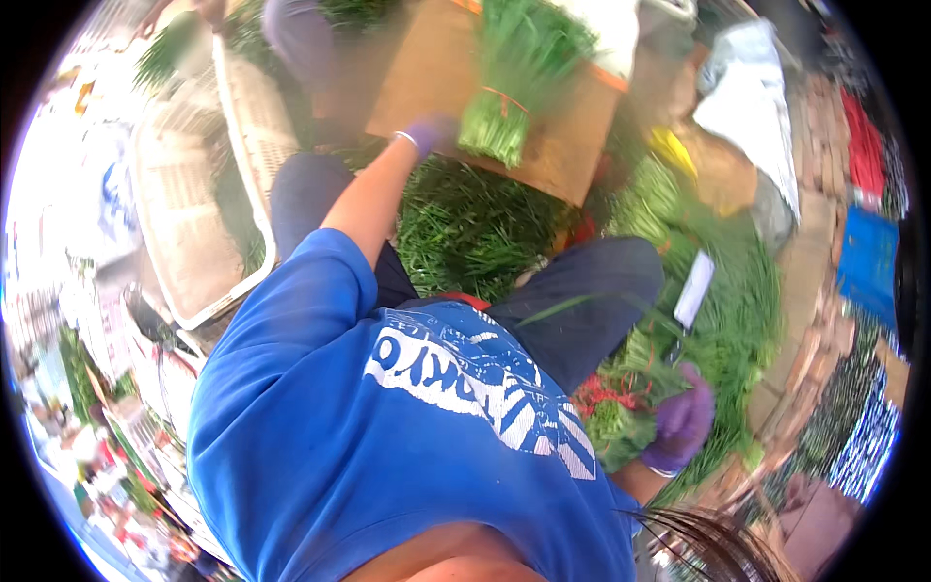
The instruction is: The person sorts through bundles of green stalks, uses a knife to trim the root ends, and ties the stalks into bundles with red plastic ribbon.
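Observation:
My left hand (pixel 430 136), in a purple glove and smeared by motion, is at the left edge of a brown board (pixel 562 160). Just right of it on the board lies a bundle of long green stalks (pixel 495 121), tied with an orange-red band. Low on the right is my right hand (pixel 684 417), also purple-gloved, beside a clump of red bands (pixel 603 393) and leafy greens. A knife (pixel 693 289) with a pale broad blade points away from this hand, its dark handle end close to the fingers. Leaves and the angle hide whether they grip it.
Loose long greens (pixel 465 228) lie between my knees, and more greens (pixel 737 339) pile up on the right. A pale plastic crate (pixel 184 310) stands on the left. Beyond the pile are a white sack (pixel 752 107) and brick paving (pixel 819 145).

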`<action>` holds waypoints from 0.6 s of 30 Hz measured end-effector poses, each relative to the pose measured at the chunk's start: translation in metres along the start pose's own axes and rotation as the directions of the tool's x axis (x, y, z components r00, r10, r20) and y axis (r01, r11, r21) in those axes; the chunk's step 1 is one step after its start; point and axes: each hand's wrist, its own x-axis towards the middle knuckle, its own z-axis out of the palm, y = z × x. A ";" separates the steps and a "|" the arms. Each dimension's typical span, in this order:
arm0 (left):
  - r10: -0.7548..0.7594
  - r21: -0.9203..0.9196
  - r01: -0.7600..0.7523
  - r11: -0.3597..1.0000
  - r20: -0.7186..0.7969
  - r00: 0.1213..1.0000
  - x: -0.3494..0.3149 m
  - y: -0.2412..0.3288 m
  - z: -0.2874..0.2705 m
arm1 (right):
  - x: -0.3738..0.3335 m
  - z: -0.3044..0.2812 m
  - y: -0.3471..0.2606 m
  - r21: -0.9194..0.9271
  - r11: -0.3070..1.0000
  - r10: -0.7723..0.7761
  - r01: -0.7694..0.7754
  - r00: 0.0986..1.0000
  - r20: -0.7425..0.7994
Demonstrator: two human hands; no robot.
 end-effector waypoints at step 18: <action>0.047 0.787 0.098 0.610 -0.160 0.986 -0.019 0.082 -0.036 | -0.005 -0.084 0.196 0.345 0.871 0.482 -0.350 0.476 -0.736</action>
